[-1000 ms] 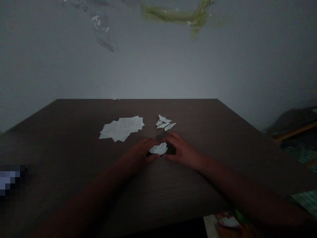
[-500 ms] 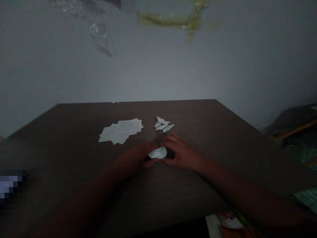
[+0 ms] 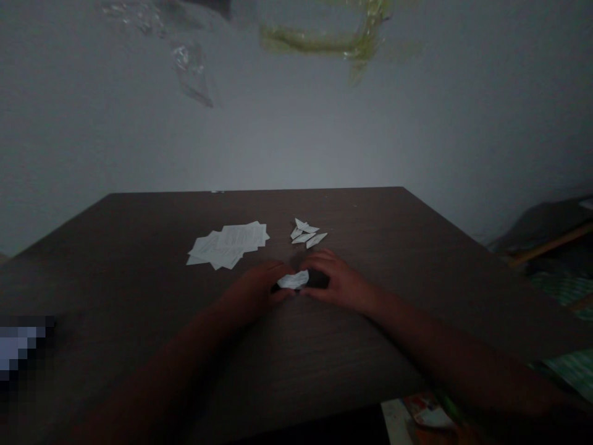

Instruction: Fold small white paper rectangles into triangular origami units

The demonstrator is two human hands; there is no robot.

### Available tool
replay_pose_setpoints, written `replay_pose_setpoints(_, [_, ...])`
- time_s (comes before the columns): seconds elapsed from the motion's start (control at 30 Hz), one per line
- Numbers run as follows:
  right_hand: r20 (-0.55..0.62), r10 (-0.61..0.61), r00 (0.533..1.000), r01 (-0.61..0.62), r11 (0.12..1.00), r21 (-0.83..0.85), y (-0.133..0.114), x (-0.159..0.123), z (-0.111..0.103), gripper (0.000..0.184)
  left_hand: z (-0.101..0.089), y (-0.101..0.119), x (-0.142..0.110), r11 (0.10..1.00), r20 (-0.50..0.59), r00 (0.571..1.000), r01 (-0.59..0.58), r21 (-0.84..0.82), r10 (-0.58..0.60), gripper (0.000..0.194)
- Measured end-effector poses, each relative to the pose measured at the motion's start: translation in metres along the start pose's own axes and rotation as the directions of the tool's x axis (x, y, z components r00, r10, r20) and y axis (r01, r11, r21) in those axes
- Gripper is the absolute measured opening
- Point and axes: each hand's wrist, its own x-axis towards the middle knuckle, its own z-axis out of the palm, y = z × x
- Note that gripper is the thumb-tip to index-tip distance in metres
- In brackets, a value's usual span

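A small piece of printed paper (image 3: 293, 280) is between my two hands, just above or on the dark table. My left hand (image 3: 265, 283) curls around its left end, thumb toward me and fingers on the far side. From the other side my right hand (image 3: 333, 279) closes on the right end in the same way. The paper looks bent or partly folded; its exact folds are too dim to make out. Just beyond my hands lie several small folded paper pieces (image 3: 306, 233) with pointed ends. To their left is a loose spread of printed paper sheets (image 3: 229, 245).
The brown wooden table (image 3: 380, 228) reaches back to a grey wall (image 3: 296, 130) with peeling tape (image 3: 315, 41). A blurred-out object (image 3: 18, 349) sits at the left edge. Right of the table are a dark heap and green checked cloth (image 3: 567, 368).
The paper between my hands has shifted slightly up and left and shows a narrower face. My thumbs have moved a little away from me. The folded pieces and sheets lie as before.
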Motion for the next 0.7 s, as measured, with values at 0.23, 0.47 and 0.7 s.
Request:
replay_pose_setpoints(0.23, [-0.209,0.13,0.969,-0.169,0.969,-0.182,0.032,0.002,-0.013,0.034,-0.014,-0.022,0.006,0.912,-0.269,0.949,0.252,0.324,-0.167,0.044])
replay_pose_setpoints(0.47, [-0.055,0.188,0.981,-0.191,0.863,-0.467,0.058,0.022,-0.024,0.047,0.001,-0.01,0.01,0.835,-0.453,0.888,0.31,0.455,-0.083,0.061])
replay_pose_setpoints(0.7, [-0.031,0.195,0.98,-0.193,0.91,-0.368,0.07,0.028,-0.023,0.053,0.006,0.019,0.045,0.86,-0.2,0.98,0.099,0.501,0.004,0.04])
